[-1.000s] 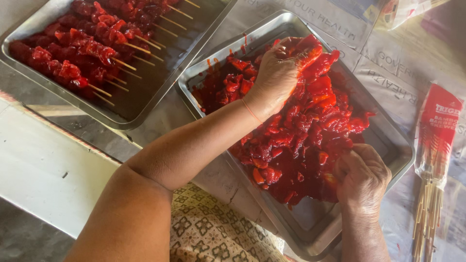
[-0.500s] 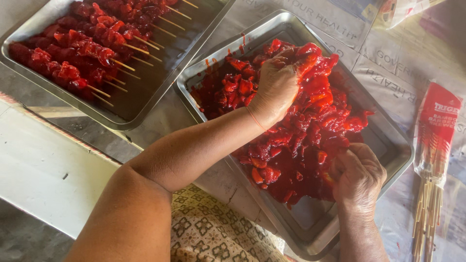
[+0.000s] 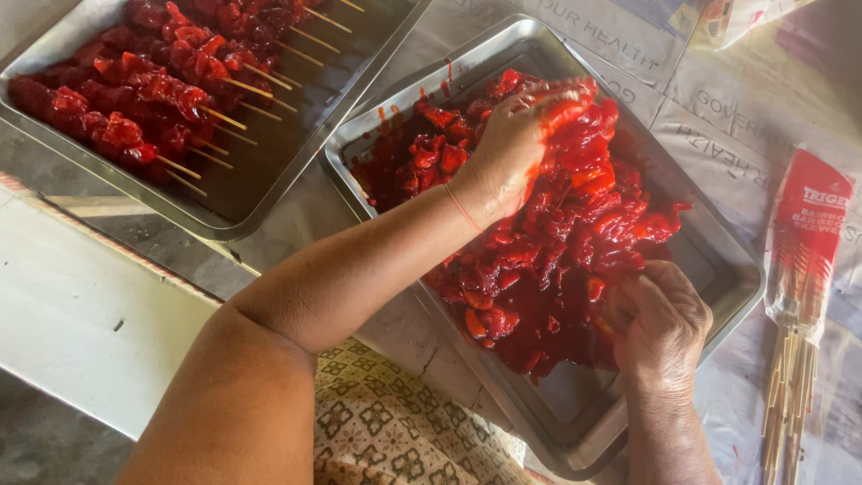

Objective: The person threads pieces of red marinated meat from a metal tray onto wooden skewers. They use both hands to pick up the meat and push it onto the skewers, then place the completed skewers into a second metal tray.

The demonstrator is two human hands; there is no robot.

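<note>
Left hand: fingers curled, gripping red marinated meat at far end of steel tray. Right hand: closed loosely on meat at near edge; fingertips hidden. Skewer pack partly cut off.

Two metal trays, two hands, one packet of bamboo skewers

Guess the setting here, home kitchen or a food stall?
Probably an informal food prep spot; home or stall, can't tell. Cues: steel tray of red marinated meat, tray of finished skewers, pack of bamboo sticks, newspaper-covered table.
</note>
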